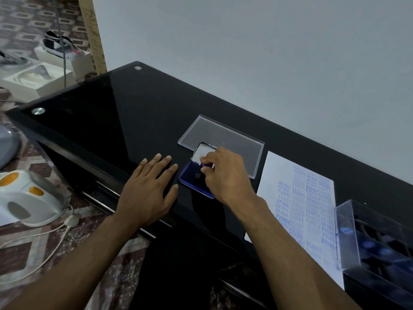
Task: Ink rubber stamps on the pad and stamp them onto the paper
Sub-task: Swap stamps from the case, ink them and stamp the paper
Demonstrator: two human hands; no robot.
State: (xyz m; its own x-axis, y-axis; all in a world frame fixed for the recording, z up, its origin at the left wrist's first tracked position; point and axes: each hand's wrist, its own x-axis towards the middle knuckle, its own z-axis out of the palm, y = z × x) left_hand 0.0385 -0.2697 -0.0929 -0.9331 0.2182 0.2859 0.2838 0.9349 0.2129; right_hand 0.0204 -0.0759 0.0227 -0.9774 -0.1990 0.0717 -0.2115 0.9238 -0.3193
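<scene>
A blue ink pad (192, 179) lies open on the black glass table (111, 121), its lid (202, 151) raised behind it. My right hand (223, 173) pinches a small rubber stamp (206, 165) at the far edge of the pad. My left hand (152, 186) lies flat on the table just left of the pad, fingers spread. To the right lies a white paper (274, 177) covered with several blue prints such as AIR MAIL, SAMPLE and FRAGILE.
A clear plastic lid (214, 133) lies behind the pad. A clear box (380, 247) holding several dark stamps stands at the right edge, partly on the paper. A white wall runs close behind the table. On the floor at left sit a white appliance (29, 198) with cord and boxes.
</scene>
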